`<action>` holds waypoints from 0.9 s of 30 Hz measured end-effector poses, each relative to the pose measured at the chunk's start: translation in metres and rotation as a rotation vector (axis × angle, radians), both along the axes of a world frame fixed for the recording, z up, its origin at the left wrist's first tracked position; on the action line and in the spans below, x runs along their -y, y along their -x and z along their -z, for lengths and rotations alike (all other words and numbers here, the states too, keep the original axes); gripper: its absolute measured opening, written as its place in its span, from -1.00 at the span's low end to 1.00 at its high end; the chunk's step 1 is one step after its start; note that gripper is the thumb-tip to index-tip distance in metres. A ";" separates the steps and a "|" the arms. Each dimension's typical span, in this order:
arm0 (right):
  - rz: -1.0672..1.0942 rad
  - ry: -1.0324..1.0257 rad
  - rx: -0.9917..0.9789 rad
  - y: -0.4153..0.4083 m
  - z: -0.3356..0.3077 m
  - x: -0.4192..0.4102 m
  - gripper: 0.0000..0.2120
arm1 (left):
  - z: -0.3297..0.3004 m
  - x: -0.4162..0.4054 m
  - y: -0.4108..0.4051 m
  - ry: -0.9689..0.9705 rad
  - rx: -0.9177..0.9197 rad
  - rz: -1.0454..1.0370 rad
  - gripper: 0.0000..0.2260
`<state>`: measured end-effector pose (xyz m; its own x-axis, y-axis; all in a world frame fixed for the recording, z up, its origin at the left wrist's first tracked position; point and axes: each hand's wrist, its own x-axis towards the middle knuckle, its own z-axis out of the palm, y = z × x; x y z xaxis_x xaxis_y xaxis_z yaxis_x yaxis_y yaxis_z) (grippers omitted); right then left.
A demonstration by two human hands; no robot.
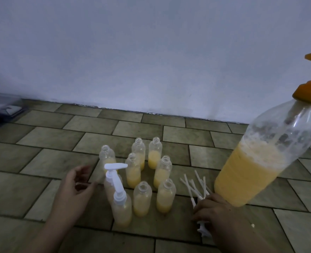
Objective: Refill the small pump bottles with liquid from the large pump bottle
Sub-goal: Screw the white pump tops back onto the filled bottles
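Gripping loose white pump heads (196, 187) in my right hand (216, 210), left hand (78, 181) relaxed, I see clear small bottles (142, 199) part-filled yellow, two capped, seven uncapped on the floor (41, 157).

Dim, bluish, even light; soft overall blur, wide-angle bending at the edges.
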<state>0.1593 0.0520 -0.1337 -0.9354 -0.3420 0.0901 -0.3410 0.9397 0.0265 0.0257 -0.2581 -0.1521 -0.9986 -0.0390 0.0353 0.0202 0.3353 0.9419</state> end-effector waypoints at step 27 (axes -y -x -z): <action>0.333 1.238 -0.698 -0.014 -0.112 0.034 -0.78 | -0.067 -0.024 0.026 -0.248 -0.185 0.002 -0.74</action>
